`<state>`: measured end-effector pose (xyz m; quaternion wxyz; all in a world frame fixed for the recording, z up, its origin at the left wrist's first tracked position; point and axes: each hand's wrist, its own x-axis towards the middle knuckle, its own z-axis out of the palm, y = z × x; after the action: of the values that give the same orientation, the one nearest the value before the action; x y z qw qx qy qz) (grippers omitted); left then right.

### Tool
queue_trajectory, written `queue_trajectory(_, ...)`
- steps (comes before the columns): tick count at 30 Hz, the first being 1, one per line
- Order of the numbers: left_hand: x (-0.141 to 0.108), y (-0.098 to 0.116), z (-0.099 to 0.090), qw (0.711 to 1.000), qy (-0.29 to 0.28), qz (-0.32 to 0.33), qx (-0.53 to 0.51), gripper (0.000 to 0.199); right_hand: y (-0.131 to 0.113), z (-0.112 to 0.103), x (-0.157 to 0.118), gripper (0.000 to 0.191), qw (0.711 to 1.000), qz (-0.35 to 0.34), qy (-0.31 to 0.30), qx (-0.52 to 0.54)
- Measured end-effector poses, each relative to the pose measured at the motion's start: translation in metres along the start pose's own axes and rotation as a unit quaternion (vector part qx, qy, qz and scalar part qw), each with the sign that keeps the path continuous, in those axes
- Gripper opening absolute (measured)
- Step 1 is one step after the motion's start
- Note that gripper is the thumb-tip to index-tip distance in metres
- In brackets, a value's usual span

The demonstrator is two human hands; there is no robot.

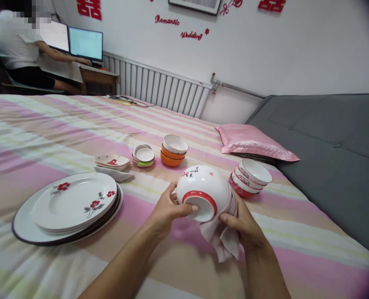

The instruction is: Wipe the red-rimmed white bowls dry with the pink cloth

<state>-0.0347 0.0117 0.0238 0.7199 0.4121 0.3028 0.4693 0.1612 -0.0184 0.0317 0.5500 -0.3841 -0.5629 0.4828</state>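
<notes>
A white bowl (207, 185) with a red foot ring and small painted characters is held tilted, its base turned toward me. My left hand (171, 206) grips it from the left, the thumb lying on the foot. On the other side my right hand (242, 220) holds a pale pink cloth (220, 238) against the bowl's outside, and part of the cloth hangs below. The bowl's inside is hidden from me. Just behind my right hand stands a stack of patterned bowls (249, 178).
A stack of flowered plates (75, 199) lies left on the striped bedspread (172, 274). Behind are shallow dishes (112, 162), small saucers (145, 155) and orange bowls (173, 158). A pink pillow (253, 141) rests by the grey headboard (330, 145). A person (19, 45) sits at a desk with monitors.
</notes>
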Motion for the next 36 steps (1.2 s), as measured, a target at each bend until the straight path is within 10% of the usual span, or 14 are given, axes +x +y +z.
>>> queue_trajectory(36,-0.009,-0.013,0.027,0.958,-0.023,-0.093,-0.269,0.045,0.025,0.05,0.011,0.051,0.986,-0.128,0.106,-0.03)
